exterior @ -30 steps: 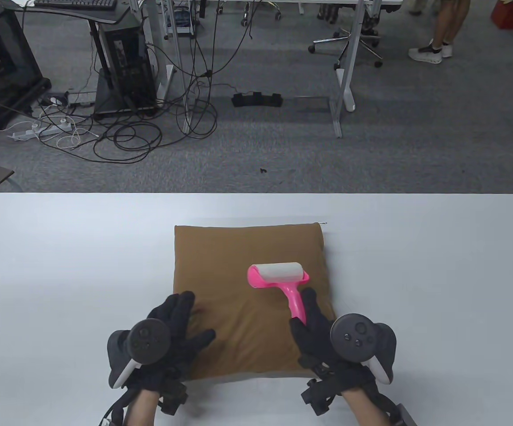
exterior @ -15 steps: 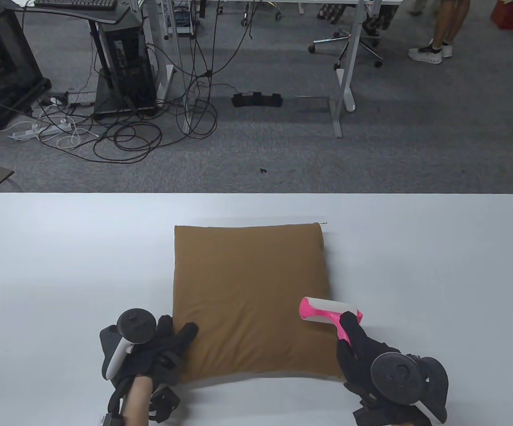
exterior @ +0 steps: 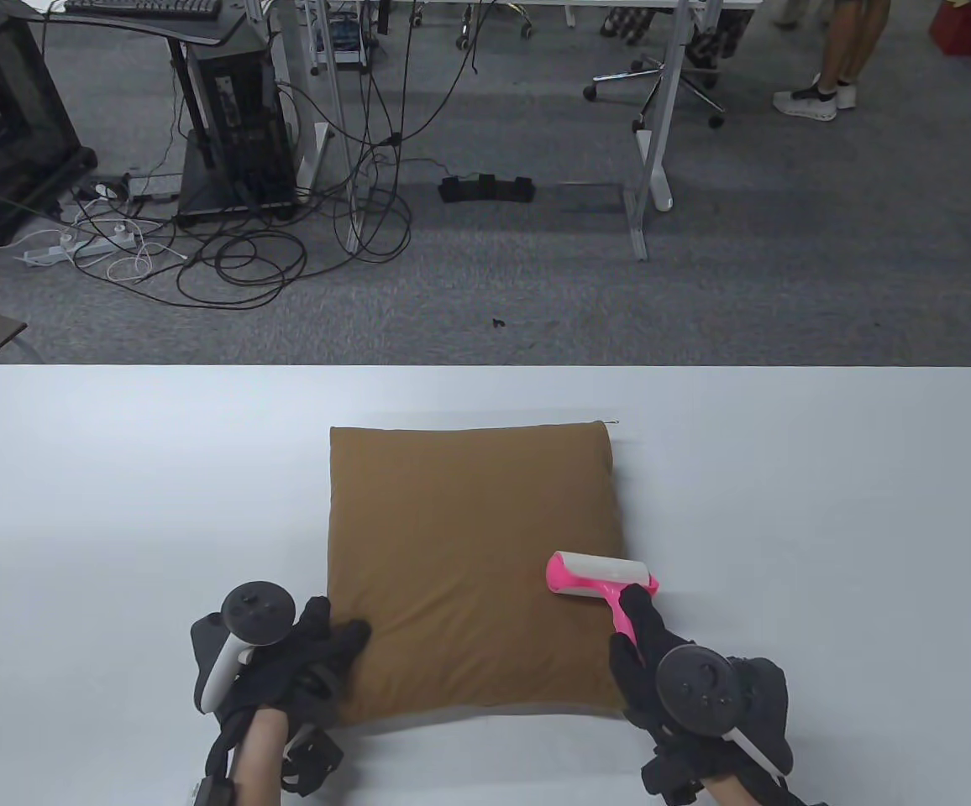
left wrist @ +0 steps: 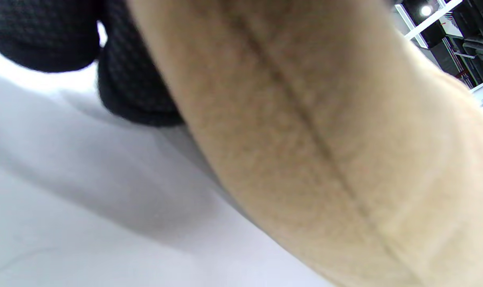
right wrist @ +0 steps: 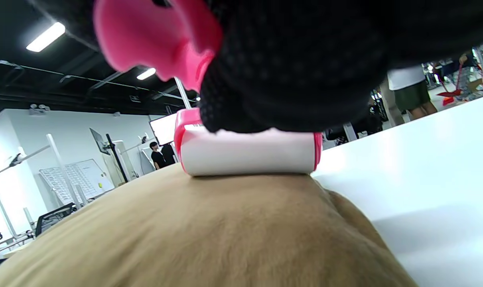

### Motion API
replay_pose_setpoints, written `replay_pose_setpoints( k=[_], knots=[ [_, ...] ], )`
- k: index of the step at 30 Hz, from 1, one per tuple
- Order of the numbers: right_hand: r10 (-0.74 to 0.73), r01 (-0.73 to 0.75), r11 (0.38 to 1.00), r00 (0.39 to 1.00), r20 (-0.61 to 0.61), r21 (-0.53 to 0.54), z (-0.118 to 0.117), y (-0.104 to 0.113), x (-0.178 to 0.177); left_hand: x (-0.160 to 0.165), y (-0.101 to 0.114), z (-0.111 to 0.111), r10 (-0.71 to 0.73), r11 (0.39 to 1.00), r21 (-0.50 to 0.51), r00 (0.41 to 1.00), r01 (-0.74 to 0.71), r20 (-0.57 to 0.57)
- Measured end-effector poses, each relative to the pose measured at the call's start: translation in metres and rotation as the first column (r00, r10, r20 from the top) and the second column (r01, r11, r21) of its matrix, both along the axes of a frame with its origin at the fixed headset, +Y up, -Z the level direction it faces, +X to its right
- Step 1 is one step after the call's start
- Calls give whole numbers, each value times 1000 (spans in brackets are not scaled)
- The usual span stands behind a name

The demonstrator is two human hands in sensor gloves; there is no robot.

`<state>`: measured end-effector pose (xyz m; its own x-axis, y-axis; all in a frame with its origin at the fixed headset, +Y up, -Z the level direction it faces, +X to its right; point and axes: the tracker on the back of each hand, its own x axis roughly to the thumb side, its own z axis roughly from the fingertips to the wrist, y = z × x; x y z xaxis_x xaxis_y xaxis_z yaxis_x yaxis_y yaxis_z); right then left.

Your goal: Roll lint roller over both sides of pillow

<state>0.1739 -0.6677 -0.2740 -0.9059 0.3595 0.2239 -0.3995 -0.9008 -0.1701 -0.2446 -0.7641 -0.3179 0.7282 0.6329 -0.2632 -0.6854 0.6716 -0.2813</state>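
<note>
Roller working at the pillow's right edge, risking a slip onto the tabletop

The right hand [exterior: 649, 651] is gripping the pink lint roller [exterior: 602, 578], its drum sitting on the brown pillow [exterior: 464, 554] near the right seam; the left hand [exterior: 309, 663] is pinching the pillow's near-left corner. The drum is likely overhanging the soft edge, so it could be dropping onto the tabletop [exterior: 830, 520], or dragging the pillow if the corner hold is slackening.

The pillow [exterior: 469, 571] lies on the table [exterior: 788, 504] toward its near edge; my lint roller [exterior: 601, 578] sits on its right side.
</note>
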Motion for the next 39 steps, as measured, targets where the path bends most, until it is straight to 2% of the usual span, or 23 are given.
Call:
replay_pose_setpoints(
  k=[4, 10, 13, 19, 22, 26, 32, 39],
  knots=[
    [-5, 8, 998, 999, 45, -69, -33, -1, -4, 0, 0, 0, 1, 1000, -3, 1000, -1, 2],
    [-113, 129, 972, 989, 93, -194, -83, -10, -9, 1, 0, 0, 9, 1000, -14, 1000, -9, 6],
    [-108, 132, 967, 987, 116, -216, -104, -17, -15, 2, 0, -1, 5, 1000, -18, 1000, -4, 9],
    [-165, 198, 947, 975, 146, -254, -124, -24, -16, 3, 0, -2, 4, 1000, -21, 1000, -4, 14],
    [-162, 192, 947, 978, 133, -257, -121, -23, -13, 3, 0, -3, 13, 1000, -26, 1000, -13, 15],
    [-134, 157, 953, 986, 102, -258, -107, -19, -5, 3, 0, -3, 19, 999, -29, 1000, -19, 16],
    [-115, 121, 962, 993, 40, -246, -71, -5, 6, 3, 0, -3, 19, 999, -29, 1000, -18, 16],
    [-107, 101, 982, 994, -28, -157, -23, 9, 17, 2, -3, 0, 55, 998, -29, 998, -55, -4]
  ],
)
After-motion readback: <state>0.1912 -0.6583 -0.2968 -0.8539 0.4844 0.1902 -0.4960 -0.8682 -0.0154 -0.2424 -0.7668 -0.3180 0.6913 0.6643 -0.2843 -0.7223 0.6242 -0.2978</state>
